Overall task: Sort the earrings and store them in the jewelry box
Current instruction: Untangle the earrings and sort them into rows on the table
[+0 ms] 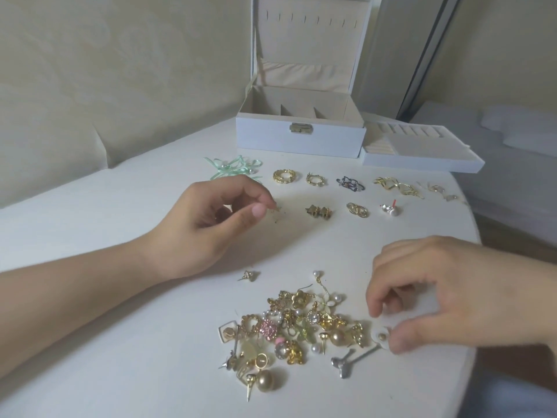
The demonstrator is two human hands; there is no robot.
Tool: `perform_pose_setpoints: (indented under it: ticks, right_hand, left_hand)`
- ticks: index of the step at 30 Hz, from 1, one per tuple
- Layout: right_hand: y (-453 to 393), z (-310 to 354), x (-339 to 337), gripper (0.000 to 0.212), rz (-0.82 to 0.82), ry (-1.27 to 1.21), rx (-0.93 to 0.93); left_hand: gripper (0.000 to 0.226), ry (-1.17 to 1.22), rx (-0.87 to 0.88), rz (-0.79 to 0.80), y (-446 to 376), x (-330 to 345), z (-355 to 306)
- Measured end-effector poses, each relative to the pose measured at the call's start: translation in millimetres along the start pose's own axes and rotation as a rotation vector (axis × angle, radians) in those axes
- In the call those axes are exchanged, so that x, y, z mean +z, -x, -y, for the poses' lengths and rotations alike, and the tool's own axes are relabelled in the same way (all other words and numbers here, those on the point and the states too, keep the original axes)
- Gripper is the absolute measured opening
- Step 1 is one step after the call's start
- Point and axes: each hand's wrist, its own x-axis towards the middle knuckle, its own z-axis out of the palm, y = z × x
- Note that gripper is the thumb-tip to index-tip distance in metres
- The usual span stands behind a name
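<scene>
At bench centre, toward 6 o'clock, an unsorted heap of earrings (297,328) lies on the white bench (120,342): gold flowers, pearls, a pink rhinestone ball, studs with bare posts. Right hand (446,294), at 4 o'clock of the heap, fingers curled down; thumb and forefinger pinch a white disc earring (380,338) with a small gold centre at the heap's right edge. Left hand (211,224), at 10 o'clock of the heap, grip nearly closed: thumb and forefinger tips pinch a small gold piece (275,209), too small to identify, held low over the bench; whether it touches the surface cannot be told. Sorted pairs sit in two rows toward 12 o'clock of the heap: mint ribbon bows (233,168) at far left, then twisted gold hoops (284,176), small gold hoops (316,179), dark metal pair (350,184), gold wavy pair (394,185); nearer row holds gold star studs (319,211), gold rings (357,210), pearl studs (390,209). One lone stud (248,276) lies at 11 o'clock of the heap. White jewelry box (301,137) stands at 12 o'clock, lid upright, compartments showing no contents. Its removable tray (422,152) rests just beside it at 3 o'clock.
</scene>
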Motion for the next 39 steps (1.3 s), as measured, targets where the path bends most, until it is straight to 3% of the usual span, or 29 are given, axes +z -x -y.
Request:
perform_pose_setpoints:
  ticks: [7, 10, 13, 17, 22, 26, 28, 31, 35, 39]
  right_hand:
    - [-5.1, 1.7, 4.2, 0.023, 0.038, -0.032, -0.033]
    - [-5.4, -0.3, 1.2, 0.018, -0.020, -0.125, -0.012]
    - [-14.9, 2.5, -1.7, 0.017, -0.251, -0.138, -0.050]
    - [-54.2, 29.5, 6.2, 0.010, -0.599, -0.083, -0.181]
    - [-85.8, 46.2, 21.4, 0.018, -0.799, -0.055, -0.224]
    - [-80.0, 44.2, 21.1, 0.030, -0.762, -0.034, -0.177]
    - [-68.3, 44.1, 17.2, 0.020, -0.709, -0.006, -0.152]
    - [-54.4, 54.7, 22.9, 0.007, -0.484, 0.043, -0.222]
    - [-56.7, 71.7, 41.8, 0.015, -0.277, 0.155, -0.313]
    - [-62.3, 72.8, 48.7, 0.020, -0.263, 0.181, -0.325]
  left_hand:
    - [0.022, 0.039, -0.023, 0.050, 0.2, -2.3, 0.2]
    - [0.021, 0.033, -0.012, 0.073, 0.1, -0.7, 1.4]
    - [0.025, 0.083, -0.032, 0.101, 0.2, -0.2, 3.0]
    - [0.036, 0.521, -0.139, 0.172, -5.6, -5.7, -0.1]
    - [0.039, 0.752, -0.198, 0.258, -8.2, -8.5, -1.7]
    - [0.032, 0.794, -0.255, 0.202, -9.3, -10.8, -1.8]
    - [0.029, 0.802, -0.280, 0.148, -10.5, -11.6, -0.7]
    - [0.023, 0.797, -0.308, 0.063, -11.6, -11.3, 1.0]
    - [0.021, 0.786, -0.326, 0.051, -11.6, -10.1, -0.8]
    - [0.019, 0.768, -0.329, 0.062, -11.0, -10.6, -1.9]
